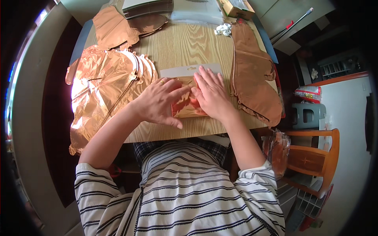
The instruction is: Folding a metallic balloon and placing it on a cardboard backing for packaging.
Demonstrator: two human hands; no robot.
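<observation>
A folded copper-coloured foil balloon (187, 111) lies flat on the table near its front edge, in front of me. Beneath its far end shows a pale header card (173, 72) with a hanging slot. My left hand (160, 101) rests on the foil's left side, thumb stretched out and fingers apart. On the right side, my right hand (212, 93) lies flat with its fingers extended over the foil and card. Neither hand grips anything. Left of my left arm spreads a shiny, crumpled stack of flat copper foil balloons (104, 88).
More flat foil balloons (252, 72) lie along the table's right side, beside a small white bundle (223, 29). Another foil piece (112, 29) sits far left. Stacked cards (147, 8), clear plastic bags (197, 13) and a cardboard box (238, 8) line the back. A wooden chair (311, 159) stands right.
</observation>
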